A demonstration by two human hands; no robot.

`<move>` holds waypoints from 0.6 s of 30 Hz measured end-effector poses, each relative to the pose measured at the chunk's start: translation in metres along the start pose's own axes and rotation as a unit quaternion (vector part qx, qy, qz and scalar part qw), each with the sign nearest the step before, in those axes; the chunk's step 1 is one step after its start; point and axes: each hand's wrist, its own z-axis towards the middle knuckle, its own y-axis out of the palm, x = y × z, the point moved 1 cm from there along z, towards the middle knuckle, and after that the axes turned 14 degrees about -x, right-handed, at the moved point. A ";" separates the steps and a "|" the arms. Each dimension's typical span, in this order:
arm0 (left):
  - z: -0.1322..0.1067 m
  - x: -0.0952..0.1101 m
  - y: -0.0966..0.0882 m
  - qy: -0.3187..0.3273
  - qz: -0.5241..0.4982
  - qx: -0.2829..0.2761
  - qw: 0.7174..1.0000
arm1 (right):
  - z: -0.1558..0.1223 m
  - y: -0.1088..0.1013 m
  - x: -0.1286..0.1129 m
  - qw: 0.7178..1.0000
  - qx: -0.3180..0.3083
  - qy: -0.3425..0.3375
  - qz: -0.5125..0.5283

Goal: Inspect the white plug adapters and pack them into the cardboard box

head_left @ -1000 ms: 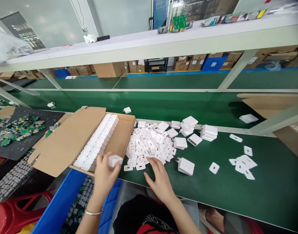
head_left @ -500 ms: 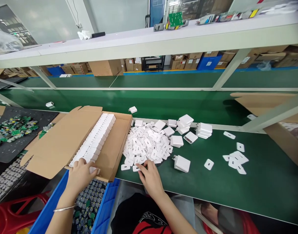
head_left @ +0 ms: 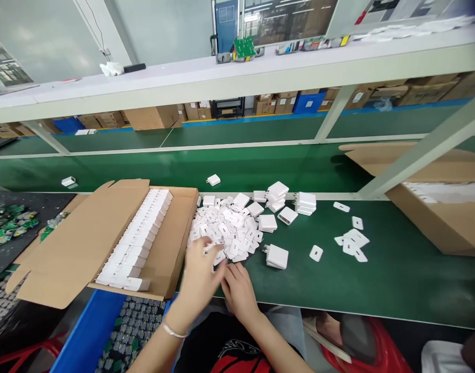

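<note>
My left hand (head_left: 198,274) reaches over the near edge of a heap of small white plastic plates (head_left: 225,230) on the green bench; its fingers are smeared by motion. My right hand (head_left: 237,290) lies just beside it at the bench's front edge, fingers curled near the same plates. To the left stands an open cardboard box (head_left: 85,243) holding a long row of white charger bodies (head_left: 138,235). One white charger (head_left: 276,256) lies alone right of the heap.
Stacked white chargers (head_left: 290,202) sit behind the heap, loose plates (head_left: 352,241) to the right, another cardboard box (head_left: 432,199) far right. A blue bin (head_left: 85,336) of circuit boards sits below the box. A conveyor belt (head_left: 237,166) and shelf frame run behind.
My left hand put a white charger into the box's row, then swung right to the heap of plates. My right hand drew back towards the bench edge.
</note>
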 end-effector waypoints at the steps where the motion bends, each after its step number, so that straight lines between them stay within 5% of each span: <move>1: 0.013 0.020 0.013 0.050 -0.021 -0.022 0.998 | -0.005 -0.001 0.003 1.000 0.011 0.002 -0.004; 5: 0.063 0.075 0.062 0.198 -0.041 -0.142 0.969 | -0.035 -0.014 0.025 0.997 0.055 0.026 -0.036; 10: 0.106 0.083 0.101 0.262 -0.135 -0.225 0.929 | -0.074 -0.053 0.060 0.980 0.103 0.150 -0.080; 14: 0.106 0.067 0.099 0.234 -0.248 -0.182 0.922 | -0.087 -0.078 0.078 0.969 0.118 0.201 -0.082; 18: 0.083 0.046 0.072 0.171 -0.393 -0.130 0.894 | -0.090 -0.085 0.088 0.971 0.095 0.213 -0.055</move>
